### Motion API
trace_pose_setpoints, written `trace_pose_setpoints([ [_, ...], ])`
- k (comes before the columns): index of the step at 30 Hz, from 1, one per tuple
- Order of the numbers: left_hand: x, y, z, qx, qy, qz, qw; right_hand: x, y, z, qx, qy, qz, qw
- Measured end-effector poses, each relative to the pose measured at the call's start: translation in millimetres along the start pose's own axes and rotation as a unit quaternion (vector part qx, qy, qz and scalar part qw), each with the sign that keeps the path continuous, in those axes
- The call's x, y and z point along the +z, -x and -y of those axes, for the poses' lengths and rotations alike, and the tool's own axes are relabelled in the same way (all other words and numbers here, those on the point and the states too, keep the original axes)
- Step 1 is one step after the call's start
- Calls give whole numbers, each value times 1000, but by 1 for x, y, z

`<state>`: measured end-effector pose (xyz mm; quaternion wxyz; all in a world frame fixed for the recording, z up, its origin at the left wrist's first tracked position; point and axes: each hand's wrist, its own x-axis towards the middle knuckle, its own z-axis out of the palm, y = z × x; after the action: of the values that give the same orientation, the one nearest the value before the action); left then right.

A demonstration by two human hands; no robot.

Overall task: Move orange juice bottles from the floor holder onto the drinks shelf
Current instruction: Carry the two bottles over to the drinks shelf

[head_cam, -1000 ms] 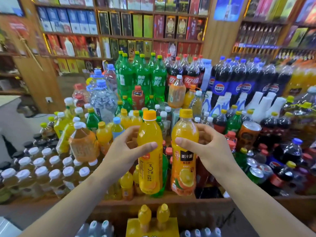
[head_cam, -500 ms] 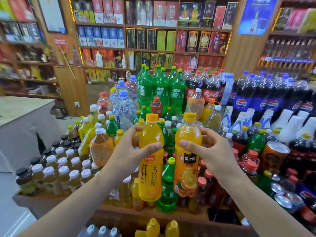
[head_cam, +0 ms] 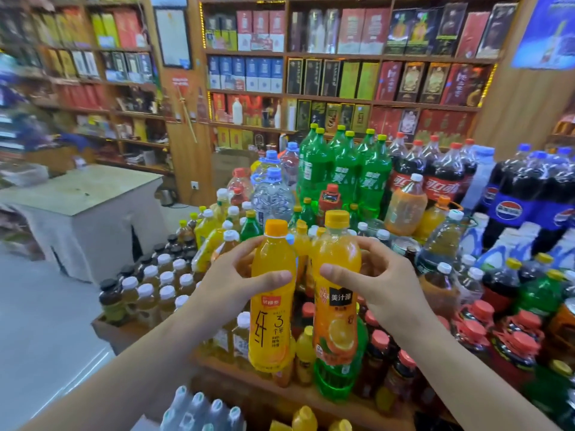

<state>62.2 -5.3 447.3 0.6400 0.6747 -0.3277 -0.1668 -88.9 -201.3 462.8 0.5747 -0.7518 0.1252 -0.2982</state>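
Observation:
My left hand (head_cam: 231, 279) grips an orange juice bottle with a yellow label (head_cam: 272, 318), held upright above the drinks shelf. Beside it, my right hand (head_cam: 378, 283) grips a second orange juice bottle with a black name patch and an orange picture (head_cam: 337, 306). The two bottles hang side by side, almost touching, over the front rows of the wooden drinks shelf (head_cam: 280, 391). Below, at the bottom edge, the caps of two more orange juice bottles (head_cam: 305, 418) show in the floor holder.
The shelf is packed: white-capped tea bottles (head_cam: 155, 284) at left, green soda bottles (head_cam: 342, 169) and cola (head_cam: 435, 175) behind, dark blue-labelled bottles (head_cam: 522, 197) at right. A water pack (head_cam: 202, 412) sits below. A grey counter (head_cam: 77, 206) stands at left.
The view has swung left and slightly up, so the counter at left now shows more. Both hands keep the same hold on their bottles, which stay side by side above the shelf.

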Motion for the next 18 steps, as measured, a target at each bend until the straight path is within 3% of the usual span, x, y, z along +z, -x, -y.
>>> trace_pose_setpoints([
  [6, -39, 27, 4, 35, -48, -46, 997, 45, -9, -4, -4, -1, 39, 999],
  [18, -166, 92, 12, 50, -116, -219, 967, 198, -32, 9, -17, -31, 181, 983],
])
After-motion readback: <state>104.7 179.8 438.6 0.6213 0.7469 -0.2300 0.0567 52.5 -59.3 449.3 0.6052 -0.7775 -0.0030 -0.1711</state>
